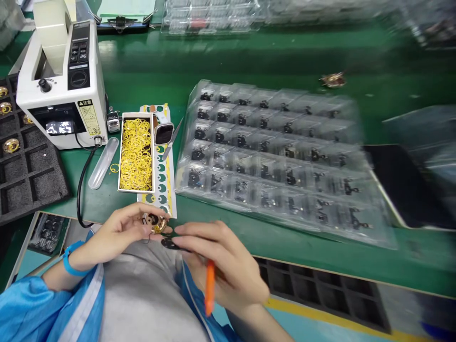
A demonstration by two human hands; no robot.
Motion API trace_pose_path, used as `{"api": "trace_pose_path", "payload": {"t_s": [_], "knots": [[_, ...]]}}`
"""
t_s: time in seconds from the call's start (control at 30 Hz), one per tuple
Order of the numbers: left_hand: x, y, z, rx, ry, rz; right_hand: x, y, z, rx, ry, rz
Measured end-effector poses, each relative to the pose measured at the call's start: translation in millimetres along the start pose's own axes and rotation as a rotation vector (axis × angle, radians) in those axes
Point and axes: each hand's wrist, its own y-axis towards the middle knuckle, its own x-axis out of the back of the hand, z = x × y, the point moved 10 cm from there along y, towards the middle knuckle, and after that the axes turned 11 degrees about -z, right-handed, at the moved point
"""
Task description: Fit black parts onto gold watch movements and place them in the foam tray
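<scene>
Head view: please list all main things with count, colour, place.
Table: 1, green, throughout
Machine: 1, white, upper left
Foam tray: 1, black, far left
Box: 1, white, centre left
Rings: many, yellow, in box
Dish: 1, clear, beside box
Blister tray: 1+, clear, centre
Parts: many, black, in blister tray
Pad: 1, black, right
Round part: 1, gold, left hand
Flat piece: 1, black, right hand
Stick: 1, orange, right hand
Wristband: 1, blue, left wrist
Left hand: 1, bare, bottom left
Right hand: 1, bare, bottom centre

Glossy green tabletop (228, 57), clear plastic tray (285, 156), matt black foam (35, 166)
</scene>
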Motion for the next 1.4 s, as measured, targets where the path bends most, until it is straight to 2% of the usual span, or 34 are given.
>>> {"api": "trace_pose_path", "payload": {"t_s": [0.1, 0.2, 0.47, 0.77, 1.1, 1.4], "knots": [[-0.1, -2, -4, -0.058, -0.036, 0.014, 6, 2, -23, -0.305, 0.079, -0.091], [1.3, -4, -9, -0.102, 0.004, -0.007, -1, 4, -39, -0.501, 0.157, -0.063], [-6.3, -6, -24, -0.221, 0.052, -0.005, -20, 14, -59, -0.675, 0.317, 0.059], [-5.8, -8, -24, -0.263, 0.17, -0.02, -29, 26, -65, -0.729, 0.373, 0.173], [-9.3, -8, -33, -0.302, 0.173, -0.041, -29, 40, -60, -0.692, 0.324, 0.269], [-10.0, -6, -35, -0.325, 0.165, -0.049, -30, 48, -57, -0.643, 0.276, 0.282]]}}
